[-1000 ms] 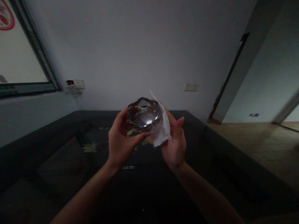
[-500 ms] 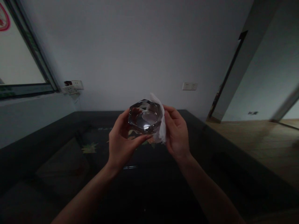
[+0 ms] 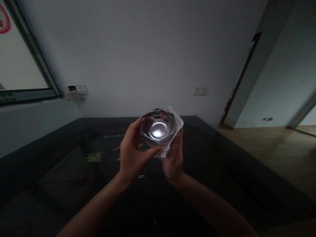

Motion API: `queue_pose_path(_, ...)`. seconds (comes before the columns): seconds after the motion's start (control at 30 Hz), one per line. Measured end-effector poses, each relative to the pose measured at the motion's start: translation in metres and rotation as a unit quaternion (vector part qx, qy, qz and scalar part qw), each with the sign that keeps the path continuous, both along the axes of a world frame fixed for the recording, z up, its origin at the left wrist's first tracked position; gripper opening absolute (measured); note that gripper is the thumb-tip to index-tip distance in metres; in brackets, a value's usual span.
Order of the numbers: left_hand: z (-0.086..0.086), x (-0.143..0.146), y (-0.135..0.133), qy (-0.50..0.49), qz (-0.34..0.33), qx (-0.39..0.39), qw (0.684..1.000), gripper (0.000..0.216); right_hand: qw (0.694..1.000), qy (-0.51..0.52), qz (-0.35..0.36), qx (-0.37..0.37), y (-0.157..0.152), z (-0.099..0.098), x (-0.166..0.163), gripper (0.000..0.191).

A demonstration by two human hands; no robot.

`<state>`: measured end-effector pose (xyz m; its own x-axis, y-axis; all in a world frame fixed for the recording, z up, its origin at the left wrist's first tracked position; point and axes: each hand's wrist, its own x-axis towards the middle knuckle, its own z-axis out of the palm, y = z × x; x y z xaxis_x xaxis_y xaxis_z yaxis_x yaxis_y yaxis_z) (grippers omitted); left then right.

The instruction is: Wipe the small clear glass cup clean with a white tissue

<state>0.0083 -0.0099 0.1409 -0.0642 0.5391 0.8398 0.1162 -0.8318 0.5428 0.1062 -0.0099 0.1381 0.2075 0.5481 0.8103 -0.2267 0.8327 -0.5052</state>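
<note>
A clear faceted glass ashtray (image 3: 158,129) is held up in front of me, its open side facing the camera. My left hand (image 3: 132,154) grips it from the left and below, thumb along its lower rim. My right hand (image 3: 172,158) is closed on a white tissue (image 3: 174,131) and presses it against the ashtray's right side and underside. The tissue's edge sticks out above and to the right of the glass. Both hands are raised over a dark glass-topped table (image 3: 212,154).
The table has a leaf pattern (image 3: 95,155) under its glass. A grey wall behind carries sockets (image 3: 200,91) and a socket cluster (image 3: 76,91) by a window (image 3: 19,65) at the left. A doorway and wooden floor (image 3: 276,148) lie to the right.
My right hand has dropped lower and tucked under the ashtray with the tissue. The ashtray has turned to face the camera more squarely and shifted slightly right.
</note>
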Motion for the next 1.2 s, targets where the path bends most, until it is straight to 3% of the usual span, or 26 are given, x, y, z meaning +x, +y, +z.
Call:
queue_pose_path(0.2,0.001,0.001,0.001,-0.005,0.022,0.045,0.999,0.078,0.999,0.003,0.027,-0.038,-0.003,0.001,0.002,0.047)
queue_pose_path(0.4,-0.002,0.005,-0.003,0.038,-0.015,0.080,0.996,0.081,0.994,0.025,0.027,-0.098,0.002,0.017,0.023,0.047)
queue_pose_path(0.53,0.000,0.005,-0.004,0.035,-0.031,0.071,0.996,0.078,0.998,-0.032,0.050,-0.029,0.001,0.021,0.024,0.051)
queue_pose_path(0.67,0.002,0.003,-0.002,0.006,-0.005,0.039,0.999,0.071,0.997,-0.060,0.016,0.049,-0.001,0.011,0.015,0.052)
queue_pose_path(0.83,0.005,0.002,0.001,-0.026,0.019,0.027,0.999,0.069,0.994,-0.097,-0.029,0.037,-0.002,0.004,0.013,0.055)
queue_pose_path(1.2,0.002,0.004,0.002,-0.015,0.015,0.041,0.999,0.074,0.995,-0.079,-0.028,0.047,-0.008,0.007,0.016,0.048)
